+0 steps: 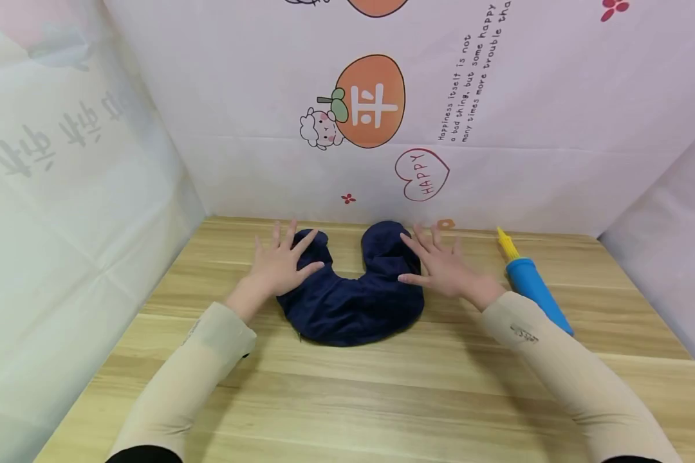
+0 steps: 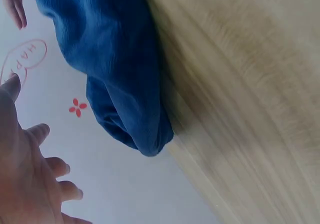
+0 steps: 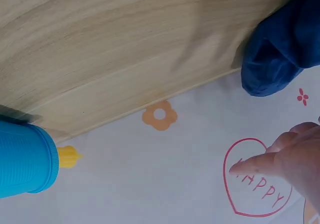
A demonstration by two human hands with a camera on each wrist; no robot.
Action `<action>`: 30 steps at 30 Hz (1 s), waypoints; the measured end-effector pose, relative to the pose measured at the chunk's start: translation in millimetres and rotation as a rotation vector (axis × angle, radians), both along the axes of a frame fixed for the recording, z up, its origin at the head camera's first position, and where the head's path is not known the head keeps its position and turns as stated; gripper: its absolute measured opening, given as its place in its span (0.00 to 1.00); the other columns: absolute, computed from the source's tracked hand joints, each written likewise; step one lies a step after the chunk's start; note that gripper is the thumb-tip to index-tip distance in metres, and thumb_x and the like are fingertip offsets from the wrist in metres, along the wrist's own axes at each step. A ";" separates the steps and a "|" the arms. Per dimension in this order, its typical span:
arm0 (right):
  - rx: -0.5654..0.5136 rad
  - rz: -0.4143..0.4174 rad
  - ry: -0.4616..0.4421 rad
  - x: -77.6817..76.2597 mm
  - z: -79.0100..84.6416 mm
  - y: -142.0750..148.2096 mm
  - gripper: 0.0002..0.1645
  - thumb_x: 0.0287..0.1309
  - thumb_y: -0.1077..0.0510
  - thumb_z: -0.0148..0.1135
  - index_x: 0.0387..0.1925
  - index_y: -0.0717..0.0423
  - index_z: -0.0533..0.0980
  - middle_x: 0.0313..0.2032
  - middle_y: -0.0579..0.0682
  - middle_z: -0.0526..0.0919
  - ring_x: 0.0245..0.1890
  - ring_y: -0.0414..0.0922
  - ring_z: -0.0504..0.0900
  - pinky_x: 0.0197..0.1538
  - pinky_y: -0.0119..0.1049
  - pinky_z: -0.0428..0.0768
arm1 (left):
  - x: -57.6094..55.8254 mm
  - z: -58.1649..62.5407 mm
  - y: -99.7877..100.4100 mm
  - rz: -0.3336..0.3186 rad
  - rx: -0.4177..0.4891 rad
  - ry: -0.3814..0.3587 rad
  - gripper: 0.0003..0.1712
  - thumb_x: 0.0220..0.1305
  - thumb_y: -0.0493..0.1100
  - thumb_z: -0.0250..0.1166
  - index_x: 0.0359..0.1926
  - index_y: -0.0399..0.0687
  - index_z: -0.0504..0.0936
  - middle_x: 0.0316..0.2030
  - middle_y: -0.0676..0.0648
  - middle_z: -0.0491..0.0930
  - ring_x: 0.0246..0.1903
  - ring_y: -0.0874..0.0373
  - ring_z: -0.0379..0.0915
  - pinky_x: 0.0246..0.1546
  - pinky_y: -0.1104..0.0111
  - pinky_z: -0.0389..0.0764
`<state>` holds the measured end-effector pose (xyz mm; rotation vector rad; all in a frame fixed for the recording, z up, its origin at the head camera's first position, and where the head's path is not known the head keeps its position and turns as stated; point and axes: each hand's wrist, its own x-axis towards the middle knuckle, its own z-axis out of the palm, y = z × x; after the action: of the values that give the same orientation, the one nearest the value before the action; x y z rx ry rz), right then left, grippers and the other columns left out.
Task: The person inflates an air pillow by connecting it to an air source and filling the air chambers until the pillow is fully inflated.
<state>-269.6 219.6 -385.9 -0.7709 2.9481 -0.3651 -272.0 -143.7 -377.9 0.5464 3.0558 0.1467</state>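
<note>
A navy U-shaped neck pillow (image 1: 350, 312) lies on the wooden table, its two arms pointing toward the back wall and its fabric wrinkled. Over its left arm, my left hand (image 1: 279, 267) is spread with fingers straight, overlapping the pillow's edge in the head view. My right hand (image 1: 443, 267) is spread likewise at the right arm. Neither hand grips anything. In the left wrist view, the pillow (image 2: 115, 49) shows beside the splayed left fingers. The right wrist view has a rounded end of the pillow (image 3: 272, 59) above the right hand (image 3: 295, 159).
A blue hand pump (image 1: 535, 289) with a yellow nozzle (image 1: 506, 244) lies on the table to the right, partly behind the right sleeve. White printed sheets (image 1: 237, 96) stand along the table's back and sides. Bare wood (image 1: 347, 399) shows in front of the pillow.
</note>
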 end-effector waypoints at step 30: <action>-0.034 0.228 -0.168 23.9 -23.8 -20.7 0.62 0.59 0.25 0.63 0.83 0.43 0.45 0.81 0.54 0.33 0.78 0.63 0.32 0.70 0.72 0.50 | 13.8 -29.8 9.1 -0.247 0.034 -0.254 0.42 0.77 0.70 0.46 0.83 0.63 0.48 0.81 0.42 0.30 0.78 0.36 0.24 0.68 0.29 0.40</action>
<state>-245.7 198.9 -409.8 -1.0143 2.6699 -0.4401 -258.2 -134.7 -407.8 0.8309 2.7187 0.2394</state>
